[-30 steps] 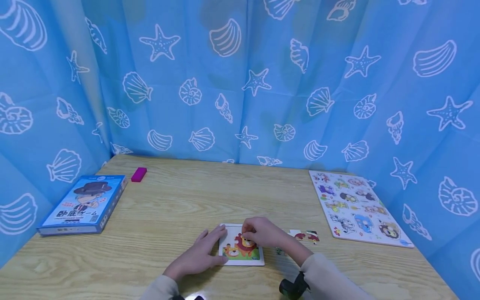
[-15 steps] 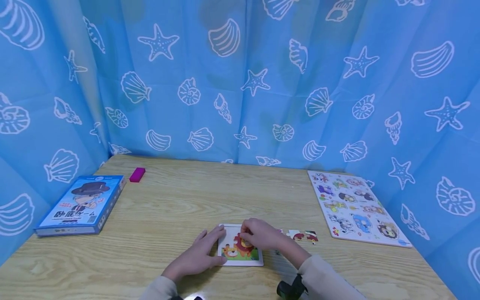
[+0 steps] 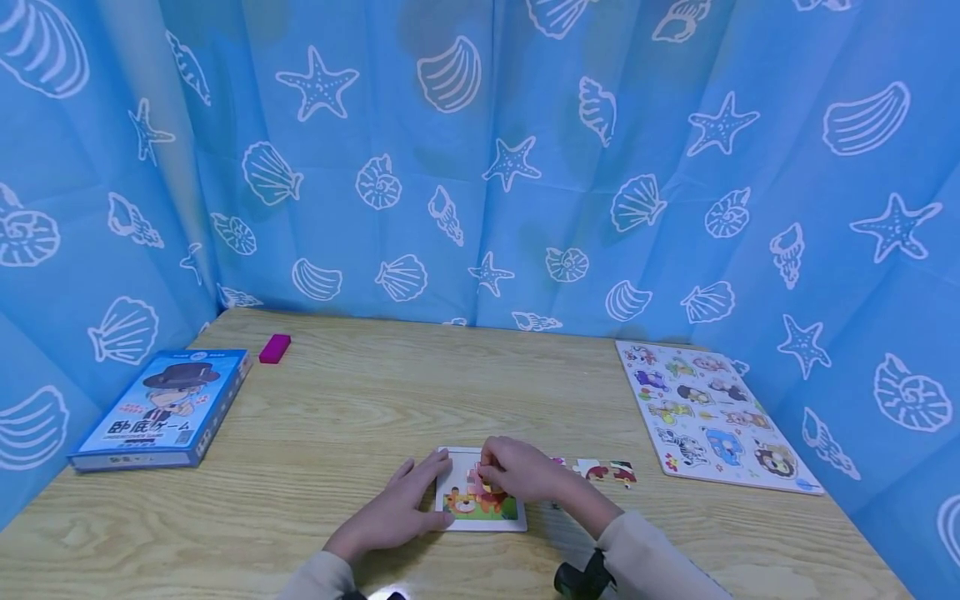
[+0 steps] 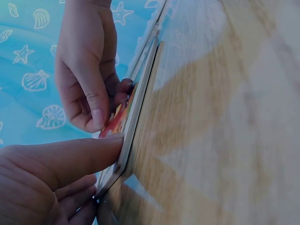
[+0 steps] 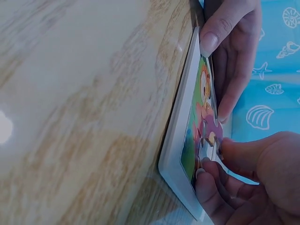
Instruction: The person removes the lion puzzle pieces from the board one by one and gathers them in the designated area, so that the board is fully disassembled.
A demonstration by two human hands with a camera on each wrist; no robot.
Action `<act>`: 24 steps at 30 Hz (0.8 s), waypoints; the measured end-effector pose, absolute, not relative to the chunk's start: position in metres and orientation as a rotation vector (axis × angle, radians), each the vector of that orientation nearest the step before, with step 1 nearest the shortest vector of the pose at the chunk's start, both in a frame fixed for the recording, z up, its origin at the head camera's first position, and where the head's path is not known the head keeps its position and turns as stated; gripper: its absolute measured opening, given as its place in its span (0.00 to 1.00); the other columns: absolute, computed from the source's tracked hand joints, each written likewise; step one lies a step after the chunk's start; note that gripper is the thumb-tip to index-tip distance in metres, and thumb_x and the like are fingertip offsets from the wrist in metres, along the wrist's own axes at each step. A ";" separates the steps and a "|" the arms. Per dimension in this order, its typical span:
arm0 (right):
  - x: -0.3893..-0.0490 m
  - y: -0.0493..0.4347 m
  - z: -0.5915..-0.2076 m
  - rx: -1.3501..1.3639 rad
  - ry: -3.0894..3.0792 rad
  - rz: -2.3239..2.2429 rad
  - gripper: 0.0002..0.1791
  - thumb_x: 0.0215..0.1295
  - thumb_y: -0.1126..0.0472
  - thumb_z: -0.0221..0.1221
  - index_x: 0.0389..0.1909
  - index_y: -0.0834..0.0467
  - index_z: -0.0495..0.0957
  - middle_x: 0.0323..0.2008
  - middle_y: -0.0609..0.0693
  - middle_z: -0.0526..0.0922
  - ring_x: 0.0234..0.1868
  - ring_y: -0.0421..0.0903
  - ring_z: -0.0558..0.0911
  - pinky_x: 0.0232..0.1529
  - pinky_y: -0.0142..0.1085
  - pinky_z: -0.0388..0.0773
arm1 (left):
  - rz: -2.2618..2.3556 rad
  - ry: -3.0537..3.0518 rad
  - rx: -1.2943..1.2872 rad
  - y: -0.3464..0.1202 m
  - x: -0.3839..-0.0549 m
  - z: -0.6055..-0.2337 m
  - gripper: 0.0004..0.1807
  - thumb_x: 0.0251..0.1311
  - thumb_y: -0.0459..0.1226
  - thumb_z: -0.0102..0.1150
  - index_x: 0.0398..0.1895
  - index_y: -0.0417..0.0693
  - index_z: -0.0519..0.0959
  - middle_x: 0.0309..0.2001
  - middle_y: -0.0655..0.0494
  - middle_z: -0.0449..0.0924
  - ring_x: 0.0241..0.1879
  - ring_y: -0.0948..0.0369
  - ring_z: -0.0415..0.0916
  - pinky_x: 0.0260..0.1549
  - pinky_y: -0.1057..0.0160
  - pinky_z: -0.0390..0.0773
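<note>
One small white-framed puzzle board (image 3: 460, 467) lies between the two hands, flat on the wooden table (image 3: 375, 383). At its picture side, a red-toned puzzle piece (image 5: 213, 127) is pinched between the thumb and fingers of the right hand (image 3: 521, 469), tilted against the board; the fingertip grip probably suits a thin edge. The left hand (image 3: 401, 507) holds nothing: its fingers lie extended along the board's left side, with the thumb at the near corner, seemingly to keep the frame from sliding. How firmly either hand presses, I cannot tell. Just beyond the right wrist lie loose pieces (image 3: 600, 472), perhaps put there to be within easy reach. Farther out past the right hand is a large animal picture board (image 3: 716, 417); well away beyond the left hand are a blue box (image 3: 165, 412) and a magenta block (image 3: 275, 349), both seemingly kept out of the working space. Ahead of both hands hangs a blue shell-print curtain (image 3: 442, 150).
</note>
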State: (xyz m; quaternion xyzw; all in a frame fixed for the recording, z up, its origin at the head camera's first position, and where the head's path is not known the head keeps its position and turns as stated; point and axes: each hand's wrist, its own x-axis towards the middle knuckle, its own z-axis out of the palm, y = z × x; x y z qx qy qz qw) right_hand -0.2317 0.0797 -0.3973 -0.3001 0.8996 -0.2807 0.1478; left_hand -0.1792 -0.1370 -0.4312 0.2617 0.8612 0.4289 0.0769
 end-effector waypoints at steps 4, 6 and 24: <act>-0.232 0.080 -0.399 -0.839 2.579 -0.845 0.06 0.71 0.64 0.51 0.32 0.58 0.70 0.25 0.46 0.71 0.24 0.41 0.70 0.23 0.32 0.68 | 1.296 2.576 0.783 -0.136 -0.178 -0.430 0.38 0.59 0.41 0.61 0.67 0.29 0.59 0.71 0.38 0.50 0.71 0.46 0.44 0.67 0.43 0.34; -0.232 0.080 -0.400 -0.812 2.579 -0.861 0.06 0.71 0.64 0.51 0.32 0.58 0.69 0.25 0.47 0.71 0.24 0.41 0.69 0.23 0.32 0.67 | 1.299 2.574 0.776 -0.136 -0.178 -0.430 0.38 0.59 0.41 0.61 0.67 0.29 0.59 0.71 0.38 0.50 0.71 0.46 0.44 0.67 0.43 0.34; -0.233 0.099 -0.394 -0.727 2.566 -1.047 0.05 0.72 0.62 0.50 0.35 0.57 0.71 0.29 0.47 0.72 0.29 0.44 0.70 0.28 0.35 0.68 | 1.312 2.571 0.762 -0.136 -0.178 -0.430 0.38 0.59 0.40 0.61 0.67 0.30 0.59 0.71 0.39 0.50 0.71 0.46 0.44 0.67 0.42 0.35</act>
